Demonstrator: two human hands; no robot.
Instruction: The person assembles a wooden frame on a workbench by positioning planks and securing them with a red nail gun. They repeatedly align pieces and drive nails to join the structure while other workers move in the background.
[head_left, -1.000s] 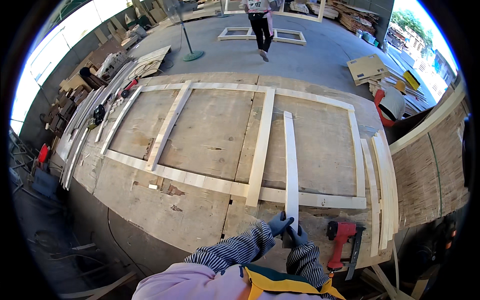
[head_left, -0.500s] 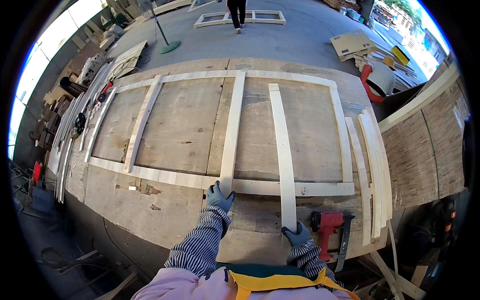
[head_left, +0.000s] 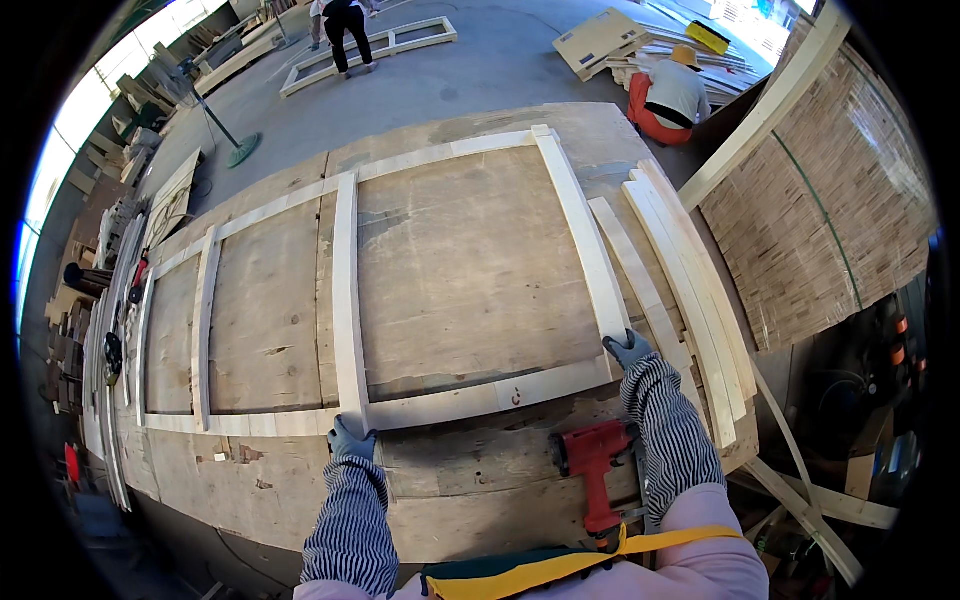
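Observation:
A pale wooden frame [head_left: 430, 405] of long battens lies flat on a big plywood worktable [head_left: 470, 270]. My left hand [head_left: 350, 440], in a grey-blue glove, presses on the near rail where an upright batten [head_left: 346, 300] meets it. My right hand [head_left: 628, 349], gloved too, rests on the near end of the right-hand batten [head_left: 580, 225] at the frame's corner. A red nail gun [head_left: 592, 465] lies on the table between my forearms, close to my body.
Several loose battens [head_left: 690, 290] lie stacked along the table's right edge. A stack of plywood sheets [head_left: 810, 230] stands to the right. One person in orange crouches beyond the table [head_left: 665, 95]; another stands far back by frames on the floor [head_left: 345, 25]. Timber lies along the left [head_left: 110, 330].
My head has turned left, shifting the view. My right hand has moved from the near rail out to the frame's right corner, and my left hand has come down onto the rail joint.

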